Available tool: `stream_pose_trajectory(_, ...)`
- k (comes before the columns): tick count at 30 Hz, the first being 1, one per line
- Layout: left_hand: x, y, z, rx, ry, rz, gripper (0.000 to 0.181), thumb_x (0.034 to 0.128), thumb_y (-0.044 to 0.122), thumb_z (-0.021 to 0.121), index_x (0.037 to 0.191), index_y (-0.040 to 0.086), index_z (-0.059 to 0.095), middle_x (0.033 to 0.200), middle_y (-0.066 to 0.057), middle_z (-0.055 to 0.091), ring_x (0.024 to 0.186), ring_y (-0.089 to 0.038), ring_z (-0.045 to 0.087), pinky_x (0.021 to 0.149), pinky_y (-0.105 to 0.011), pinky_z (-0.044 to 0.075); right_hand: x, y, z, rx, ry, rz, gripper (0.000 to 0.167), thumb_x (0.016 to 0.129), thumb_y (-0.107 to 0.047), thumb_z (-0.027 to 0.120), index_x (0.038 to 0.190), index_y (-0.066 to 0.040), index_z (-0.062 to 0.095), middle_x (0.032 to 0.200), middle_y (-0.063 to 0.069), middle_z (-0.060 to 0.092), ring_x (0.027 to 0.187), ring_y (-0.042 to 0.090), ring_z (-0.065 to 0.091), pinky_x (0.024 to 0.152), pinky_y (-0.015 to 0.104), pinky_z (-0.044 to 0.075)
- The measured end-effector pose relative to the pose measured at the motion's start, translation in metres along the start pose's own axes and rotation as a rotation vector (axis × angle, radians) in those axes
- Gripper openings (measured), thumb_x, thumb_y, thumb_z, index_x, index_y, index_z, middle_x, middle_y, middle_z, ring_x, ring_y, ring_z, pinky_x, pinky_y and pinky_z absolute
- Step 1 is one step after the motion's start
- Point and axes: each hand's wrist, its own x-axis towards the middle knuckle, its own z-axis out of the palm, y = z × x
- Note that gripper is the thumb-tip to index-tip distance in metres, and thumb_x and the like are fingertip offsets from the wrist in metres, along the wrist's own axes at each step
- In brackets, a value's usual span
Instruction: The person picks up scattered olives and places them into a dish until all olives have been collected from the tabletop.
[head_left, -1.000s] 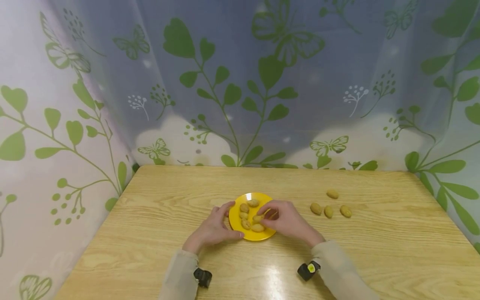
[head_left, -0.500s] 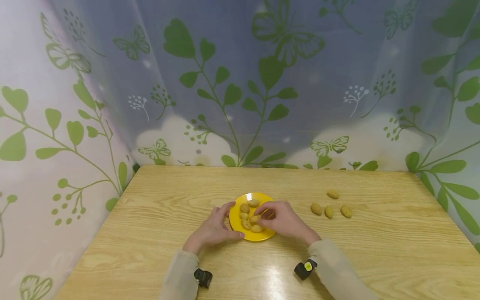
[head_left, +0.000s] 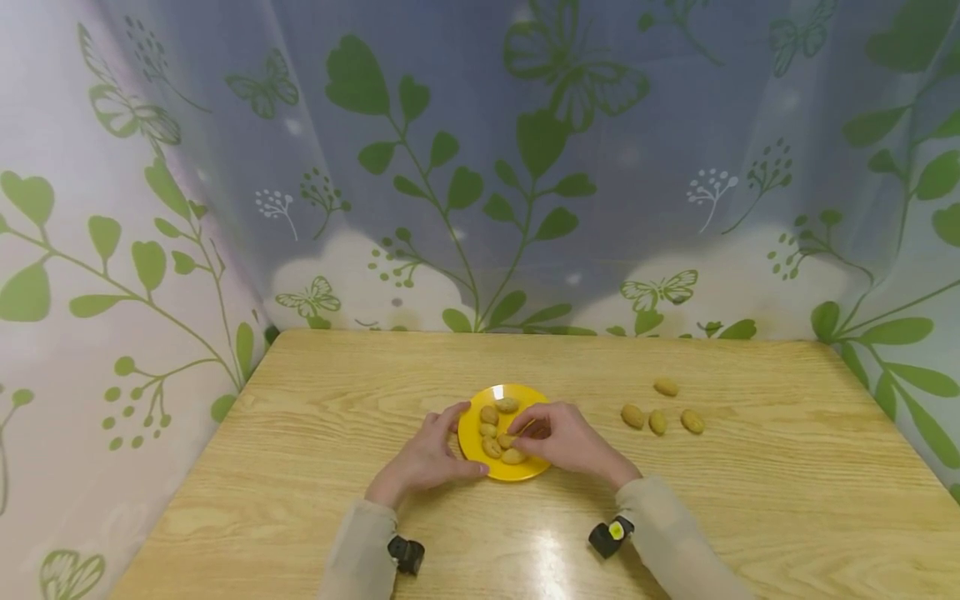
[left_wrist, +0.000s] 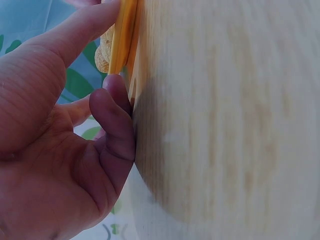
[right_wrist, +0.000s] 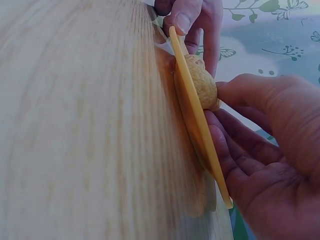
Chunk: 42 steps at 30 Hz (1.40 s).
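Observation:
A round yellow plate (head_left: 534,468) lies on the wooden table with several wrinkled tan nuts on it, walnut-like in look. My left hand (head_left: 427,457) holds its left side, the thumb at the near rim and a finger at the far left rim. In the left wrist view, the thumb touches the plate's edge (left_wrist: 120,47). Over the plate's right half, my right hand (head_left: 573,440) pinches one wrinkled tan nut (head_left: 505,440) between thumb and fingers, low among the others. The right wrist view shows the thumb against a nut (right_wrist: 201,82); the fingers partly cover the plate's right rim.
Several more tan nuts lie loose on the table (head_left: 360,375) to the right of the plate, one nut (head_left: 665,387) farther back than the rest. A patterned curtain (head_left: 480,167) hangs behind the table's far edge and along its left side.
My right hand has shifted slightly left, carrying its nut closer to the left group of nuts on the plate. The left hand and the plate have stayed put.

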Motion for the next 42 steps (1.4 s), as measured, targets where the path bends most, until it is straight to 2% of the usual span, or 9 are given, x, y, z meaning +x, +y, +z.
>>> stream_pose_trajectory(19, 0.0, 0.0, -0.002, -0.007, -0.005, 0.001, 0.101, 0.0772, 0.038, 0.089, 0.16, 0.021, 0.033, 0.136, -0.015, 0.047, 0.085, -0.018, 0.056, 0.075, -0.03, 0.048, -0.007, -0.006, -0.007, -0.03, 0.055, 0.031, 0.012, 0.092, -0.018, 0.076, 0.103, -0.014, 0.077, 0.104, 0.001, 0.076, 0.09, 0.013, 0.069, 0.078, 0.027, 0.057)
stream_pose_trajectory(35, 0.0, 0.0, 0.0, 0.009, -0.01, -0.003, 0.1, 0.077, 0.038, 0.09, 0.159, 0.022, 0.034, 0.135, -0.015, 0.048, 0.085, -0.018, 0.055, 0.074, -0.031, 0.048, -0.026, -0.002, -0.024, -0.079, 0.121, 0.02, 0.017, 0.095, -0.02, 0.073, 0.11, -0.012, 0.076, 0.11, 0.004, 0.075, 0.094, 0.015, 0.07, 0.079, 0.024, 0.057)
stream_pose_trajectory(42, 0.0, 0.0, 0.0, -0.011, -0.01, -0.004, 0.101, 0.077, 0.037, 0.09, 0.159, 0.022, 0.033, 0.135, -0.014, 0.047, 0.086, -0.018, 0.055, 0.075, -0.03, 0.047, -0.036, 0.001, -0.036, -0.058, 0.175, 0.017, 0.018, 0.094, -0.016, 0.074, 0.111, -0.01, 0.075, 0.11, 0.006, 0.075, 0.093, 0.015, 0.069, 0.078, 0.025, 0.058)
